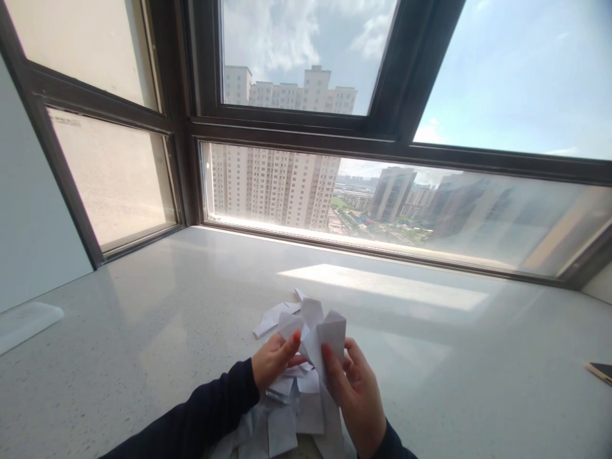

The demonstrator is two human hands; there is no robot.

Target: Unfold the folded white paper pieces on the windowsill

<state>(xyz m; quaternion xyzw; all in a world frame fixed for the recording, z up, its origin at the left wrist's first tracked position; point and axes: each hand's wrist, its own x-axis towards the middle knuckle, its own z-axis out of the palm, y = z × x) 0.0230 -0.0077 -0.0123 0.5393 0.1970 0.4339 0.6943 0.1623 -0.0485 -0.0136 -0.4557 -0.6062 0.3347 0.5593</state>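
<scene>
A small fan of folded white paper pieces (331,331) is held up between the person's two bare hands, in front of the window and above a pale, speckled stone window ledge (143,370). The right hand (356,386) is clamped on the right side of the fan, its thumb pressed flat against the nearest piece and its other fingers curled behind. The left hand (276,362) pinches the left side — its thumb lies across the paper, with fingertips showing lower down.

Directly below the hands, a loose heap of flat white paper slips (282,430) overlaps at many angles, running down to the bottom edge of the view. Just beyond the left hand lie a few more folded white paper strips (275,319), partly hidden by the fan. Dark navy sleeves (201,408) cover both forearms.

At the far left of the ledge rests a white slab with a rounded corner (31,325); at the right edge, a dark, thin item with a light wood-coloured edge (600,371) is cut off by the view. A bright patch of sunlight (382,285) falls between the paper and the dark brown window frame (296,131) — tall beige apartment towers (275,185) stand outside.
</scene>
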